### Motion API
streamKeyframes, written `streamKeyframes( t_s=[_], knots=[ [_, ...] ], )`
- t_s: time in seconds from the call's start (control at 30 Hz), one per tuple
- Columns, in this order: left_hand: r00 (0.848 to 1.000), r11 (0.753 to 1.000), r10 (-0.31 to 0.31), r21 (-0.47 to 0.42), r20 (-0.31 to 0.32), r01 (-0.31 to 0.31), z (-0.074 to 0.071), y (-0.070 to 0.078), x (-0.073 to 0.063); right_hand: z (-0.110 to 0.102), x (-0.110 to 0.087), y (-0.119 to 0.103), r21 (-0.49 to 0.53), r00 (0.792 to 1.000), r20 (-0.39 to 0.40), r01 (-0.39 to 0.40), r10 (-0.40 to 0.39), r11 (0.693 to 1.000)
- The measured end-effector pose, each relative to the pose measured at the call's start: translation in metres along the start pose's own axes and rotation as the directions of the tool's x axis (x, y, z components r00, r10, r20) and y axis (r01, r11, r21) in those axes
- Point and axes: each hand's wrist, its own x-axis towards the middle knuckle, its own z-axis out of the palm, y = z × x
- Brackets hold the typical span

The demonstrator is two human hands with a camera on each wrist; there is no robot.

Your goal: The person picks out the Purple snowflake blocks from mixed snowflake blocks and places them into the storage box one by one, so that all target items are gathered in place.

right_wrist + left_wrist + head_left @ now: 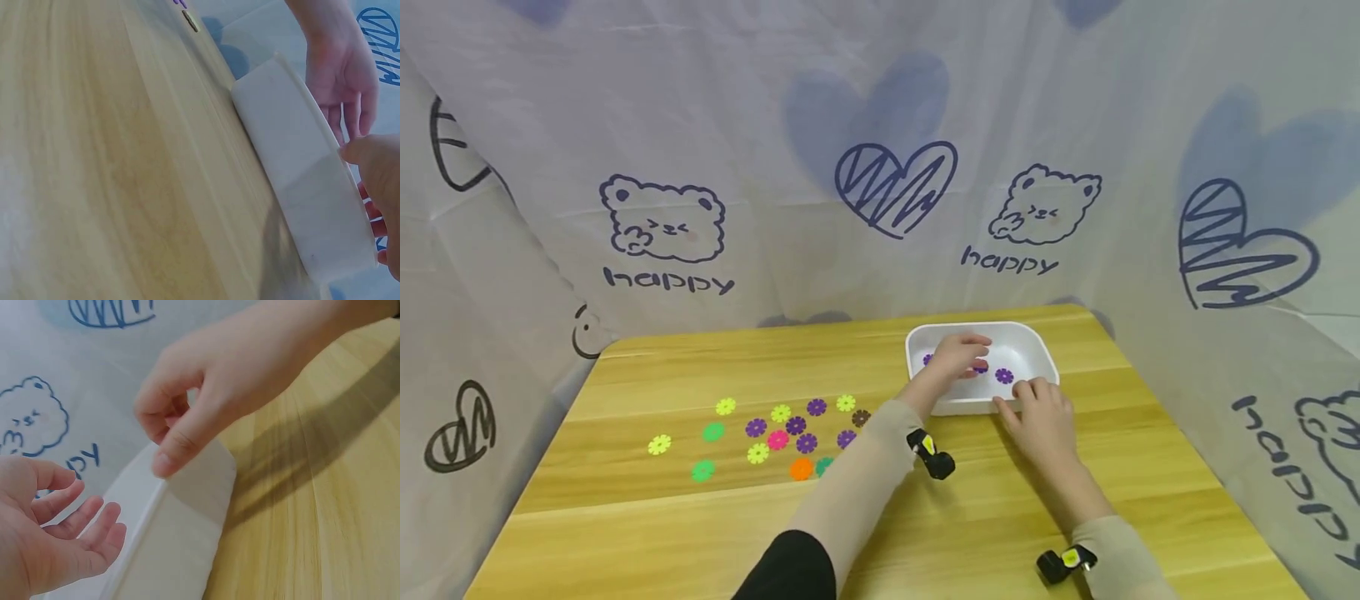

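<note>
Lying beside left hand (956, 357); purple disc (1004, 377) in white tray (964, 407)

Nineteen visible discs (778, 440), one tray (966, 407)

On the worktop (625, 533): five yellow-green discs (781, 413), five purple discs (816, 407), two green discs (703, 471), one pink disc (778, 440), one orange disc (802, 469), one teal disc (823, 465), one brown disc (861, 418). Inside the tray: three purple discs (1004, 376).

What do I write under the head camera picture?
Left hand over a white tray with purple discs, right hand gripping it, bright discs on the table.
</note>
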Motion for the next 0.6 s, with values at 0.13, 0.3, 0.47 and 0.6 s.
streamKeyframes(
  t_s=[0.13, 0.3, 0.47, 0.6],
  knots=[
    [0.999, 1.000, 0.029, -0.006, 0.015, -0.029, -0.013, 0.002, -0.013, 0.000, 0.000, 0.000, 0.001, 1.000, -0.002, 0.000, 0.000, 1.000],
    [0.997, 0.997, 0.076, 0.004, 0.023, -0.076, -0.030, 0.000, -0.031, 0.001, 0.001, -0.002, 0.008, 1.000, 0.002, -0.015, 0.015, 1.000],
    [0.990, 0.991, 0.136, 0.017, 0.023, -0.136, -0.046, -0.001, -0.054, 0.003, 0.002, -0.002, 0.012, 0.999, -0.031, -0.007, 0.008, 1.000],
    [0.986, 0.986, 0.168, 0.014, 0.006, -0.168, -0.059, -0.001, -0.076, 0.005, 0.002, 0.000, 0.022, 0.997, -0.080, 0.016, -0.014, 1.000]
  ],
)
